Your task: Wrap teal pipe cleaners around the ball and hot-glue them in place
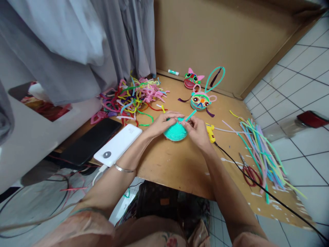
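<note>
A turquoise dome of coiled pipe cleaner (175, 132) sits between my two hands over the cardboard table. My left hand (166, 122) is closed around its left side and top, fingers bent over the upper edge. At the upper right of the dome, my right hand (197, 129) pinches a turquoise pipe cleaner (191, 115), whose free end sticks up past the fingers. Where this strip meets the dome is partly hidden by fingertips. Just right of my right hand lies a yellow glue gun (210, 133) with a glue stick in its back.
Behind stand two animal-faced pipe-cleaner ornaments, one turquoise (199, 101), one red-mouthed (190, 81), and a glue stick tube (173, 72). Left: a pipe-cleaner heap (138, 94), white power bank (118, 145), black phone (91, 140). Right: scissors (250, 174), pipe-cleaner bundle (264, 154), black cord (246, 174).
</note>
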{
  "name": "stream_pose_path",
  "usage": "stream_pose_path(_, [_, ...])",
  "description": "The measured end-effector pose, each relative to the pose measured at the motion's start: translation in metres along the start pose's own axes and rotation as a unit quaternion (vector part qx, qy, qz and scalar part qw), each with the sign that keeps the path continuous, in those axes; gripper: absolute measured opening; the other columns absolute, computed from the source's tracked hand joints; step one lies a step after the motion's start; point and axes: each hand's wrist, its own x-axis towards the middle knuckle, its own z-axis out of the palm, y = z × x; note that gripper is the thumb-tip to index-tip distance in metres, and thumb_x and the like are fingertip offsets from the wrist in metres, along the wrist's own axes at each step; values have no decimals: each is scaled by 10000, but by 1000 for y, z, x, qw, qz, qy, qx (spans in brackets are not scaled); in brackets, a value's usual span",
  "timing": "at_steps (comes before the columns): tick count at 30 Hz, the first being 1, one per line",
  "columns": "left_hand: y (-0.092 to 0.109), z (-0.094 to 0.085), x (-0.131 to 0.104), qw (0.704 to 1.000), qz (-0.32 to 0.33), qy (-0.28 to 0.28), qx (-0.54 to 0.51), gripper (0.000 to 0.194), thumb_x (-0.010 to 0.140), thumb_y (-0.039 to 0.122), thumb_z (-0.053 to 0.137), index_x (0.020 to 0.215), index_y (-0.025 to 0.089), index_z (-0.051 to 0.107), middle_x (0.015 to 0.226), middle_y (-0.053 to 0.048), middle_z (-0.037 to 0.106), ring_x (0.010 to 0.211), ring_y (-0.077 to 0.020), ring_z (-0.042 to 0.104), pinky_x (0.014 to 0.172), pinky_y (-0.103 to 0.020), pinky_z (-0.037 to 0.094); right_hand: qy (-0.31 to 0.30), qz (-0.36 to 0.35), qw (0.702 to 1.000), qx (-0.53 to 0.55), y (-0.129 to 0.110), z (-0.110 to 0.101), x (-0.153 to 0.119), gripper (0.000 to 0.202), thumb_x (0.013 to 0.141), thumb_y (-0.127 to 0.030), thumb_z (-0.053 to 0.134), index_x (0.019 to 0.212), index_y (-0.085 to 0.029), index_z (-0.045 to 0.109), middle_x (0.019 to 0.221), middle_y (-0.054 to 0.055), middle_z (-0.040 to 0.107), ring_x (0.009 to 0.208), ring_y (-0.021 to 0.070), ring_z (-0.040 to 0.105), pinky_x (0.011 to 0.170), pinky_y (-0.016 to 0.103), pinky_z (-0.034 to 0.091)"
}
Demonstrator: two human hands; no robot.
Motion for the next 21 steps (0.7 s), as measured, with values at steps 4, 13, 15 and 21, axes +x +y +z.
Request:
stream_pose_path(4, [-1,1,-1,1000,2,12,23,347,887,368,559,1128,222,762,1269,-97,664,1321,-248,518,1160,-439,376,-11,-1,1000,-2,2,-2,2,134,792,-326,630,768,-195,611,601,-33,530,563,118,448,560,268,327])
stream_pose_path(13, [4,9,-2,998,-10,67,-5,276,826,395,609,984,172,647,1067,-71,665,1061,-216,594,966,-350,466,-6,13,1000,-20,0,-7,0,194,779,-313,647,670,-209,524,586,-37,512,563,114,435,562,268,313])
stream_pose_path(15, [4,10,-2,997,-8,71,-8,277,826,429,615,936,174,624,1024,-63,663,1014,-206,593,925,-329,465,-1,18,1000,-21,0,-6,0,199,782,-310,648,667,-210,519,586,-36,510,562,115,438,563,268,314])
stream_pose_path(21, [4,16,-1,996,-12,91,-18,398,841,570,611,873,174,599,1040,-80,675,993,-201,603,897,-306,459,16,13,1000,-20,5,-2,0,195,795,-336,634,689,-211,529,605,-27,526,571,125,449,561,271,316])
